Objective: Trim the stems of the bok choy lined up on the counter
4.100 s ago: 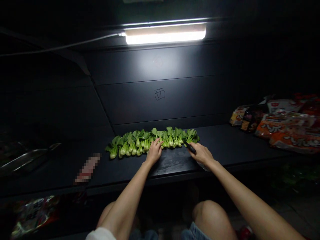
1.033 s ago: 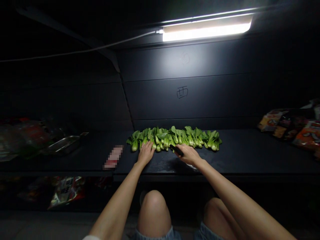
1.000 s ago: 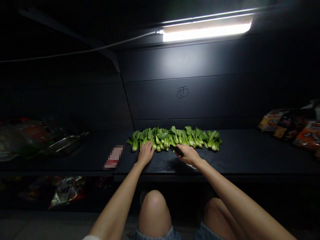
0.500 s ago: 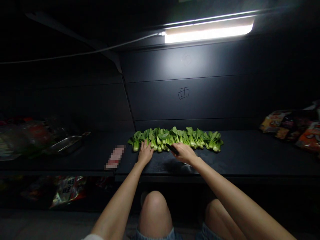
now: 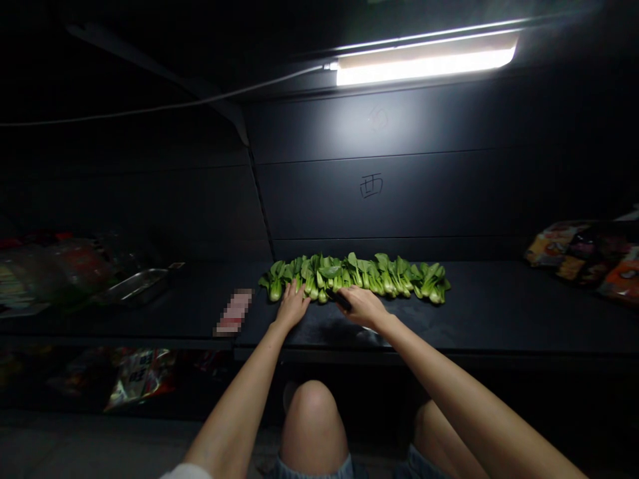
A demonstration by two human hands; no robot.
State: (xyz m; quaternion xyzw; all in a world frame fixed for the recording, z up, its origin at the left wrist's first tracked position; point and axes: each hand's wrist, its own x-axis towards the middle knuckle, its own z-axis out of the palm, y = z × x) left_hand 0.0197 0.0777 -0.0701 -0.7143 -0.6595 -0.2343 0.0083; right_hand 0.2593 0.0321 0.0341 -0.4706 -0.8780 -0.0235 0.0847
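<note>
Your left hand point(image 5: 292, 309) is rather wide, palm down, with the fingers a little apart, and its fingertips lie at the stalks of the green leafy vegetables point(image 5: 385, 278), in the left part of the row. Your right hand point(image 5: 363, 307) is closed around a black object point(image 5: 340, 300), of which the end points to the left, near the stalk ends; what kind of object it is, I cannot tell. The vegetables lie side by side in one long row on the dark shelf point(image 5: 479, 313), with the leaves toward the back panel point(image 5: 429, 196) and the pale stalks toward you. Under your right wrist there is something small and pale point(image 5: 370, 329), too unclear to name. To the left of the row lies a pixelated pink item point(image 5: 234, 312), and farther left stands a shallow metal tray point(image 5: 142, 285). Well apart on the right side, colourful packets point(image 5: 586, 256) lie in a pile. A bright lamp point(image 5: 426, 65) shines above the row
</note>
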